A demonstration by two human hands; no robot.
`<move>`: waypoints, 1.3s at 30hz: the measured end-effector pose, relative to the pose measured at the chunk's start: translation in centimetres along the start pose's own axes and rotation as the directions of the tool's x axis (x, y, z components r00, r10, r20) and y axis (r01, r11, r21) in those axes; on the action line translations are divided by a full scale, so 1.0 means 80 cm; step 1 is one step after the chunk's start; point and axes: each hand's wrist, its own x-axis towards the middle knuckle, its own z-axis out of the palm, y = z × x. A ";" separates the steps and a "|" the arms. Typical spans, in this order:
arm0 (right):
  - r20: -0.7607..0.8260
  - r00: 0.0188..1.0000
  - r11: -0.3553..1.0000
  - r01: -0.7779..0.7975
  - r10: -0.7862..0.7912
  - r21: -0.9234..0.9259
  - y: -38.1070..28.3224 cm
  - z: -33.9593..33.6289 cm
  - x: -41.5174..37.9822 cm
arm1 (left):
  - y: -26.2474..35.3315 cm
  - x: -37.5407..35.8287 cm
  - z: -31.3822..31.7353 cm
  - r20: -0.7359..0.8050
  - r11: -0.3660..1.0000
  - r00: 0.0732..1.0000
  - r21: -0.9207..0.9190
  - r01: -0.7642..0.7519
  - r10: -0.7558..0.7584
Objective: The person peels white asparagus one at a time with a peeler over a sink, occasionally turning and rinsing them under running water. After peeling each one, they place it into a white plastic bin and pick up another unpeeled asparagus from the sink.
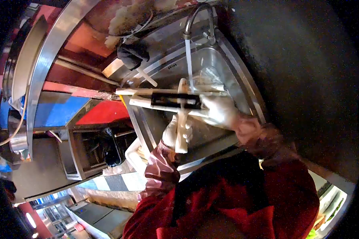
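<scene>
My left hand (171, 131), in a white glove, is wrapped round a long pale root-like stick (182, 137) held upright over the sink. My right hand (219, 111), gloved too and blurred, is closed at the right end of a black-framed tool (155, 100), which looks like a peeler. That tool crosses the stick above my left fingers; whether its blade touches is hard to tell. Further pale sticks (128, 91) lie across the sink's left edge, behind the tool. Water (189, 63) runs from the curved tap (210, 18) into the metal sink (223, 137).
A dark cloth-like bundle (131, 55) sits beyond the sink's left rim. Below left stands a white tub (128, 153) with pale sticks in it. A black bag (112, 149) is farther left, near red and blue panels. A dark wall (299, 79) rises on the right.
</scene>
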 end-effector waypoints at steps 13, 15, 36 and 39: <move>-0.109 0.982 0.985 0.163 -0.157 0.049 -0.041 -0.030 -0.034 | 0.003 0.001 0.006 -0.198 0.967 0.976 0.251 -0.038 0.090; -0.065 0.987 0.988 0.147 -0.145 0.043 -0.039 -0.018 -0.032 | 0.008 -0.002 0.012 -0.040 0.987 0.997 0.146 0.069 -0.064; 0.441 0.849 -0.258 -0.375 0.289 0.890 -0.011 0.029 0.077 | -0.025 -0.020 0.030 -0.192 0.898 0.978 0.412 0.155 -0.080; 0.312 0.871 0.082 -0.368 0.380 0.926 0.003 0.038 0.073 | -0.020 -0.004 0.017 -0.268 0.403 0.957 0.893 0.203 0.113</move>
